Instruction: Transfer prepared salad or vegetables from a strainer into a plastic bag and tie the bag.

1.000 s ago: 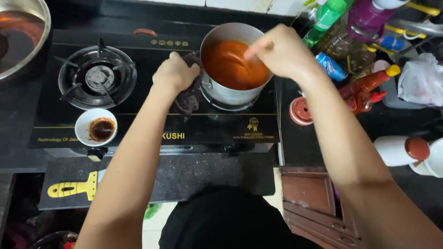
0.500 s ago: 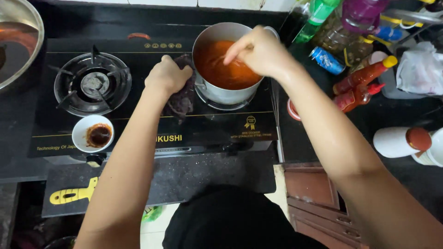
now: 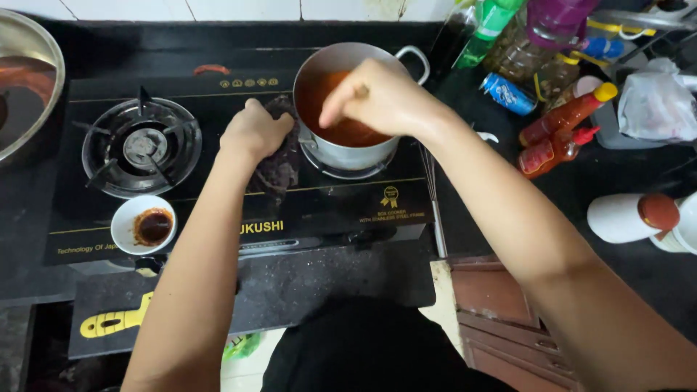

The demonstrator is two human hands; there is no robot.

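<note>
Now my right hand (image 3: 381,98) sits over the pot (image 3: 348,109), fingers pinched together round a thin wooden handle (image 3: 361,91); compared w/ a sec ago the hand is lower and more to the middle of the pot, so the stirring stroke has swung round from the far-right rim toward the centre. Can't see the working end of the tool, it's under my hand and down in the red sauce (image 3: 341,127). Sauce looks smooth and orange-red, no visible boil that I can make out.

Left hand (image 3: 255,131) is clamped on a dark cloth (image 3: 279,163) pressed against the pot's left side, same as half a sec ago; it hasn't let go, so the pot is braced while I stir. Pot itself hasn't shifted: on the right burner of the black stove (image 3: 218,218), one loop handle (image 3: 414,58) showing at the back.

Judging by that, I'm mid-stir, pot steady, nothing spilled on the stove top.

Left burner (image 3: 141,149) is bare. Small white dish (image 3: 144,225) w/ dark sauce sits in front of it. Red squeeze bottles (image 3: 559,134) lie on the counter to the right, well apart from my arm.
</note>
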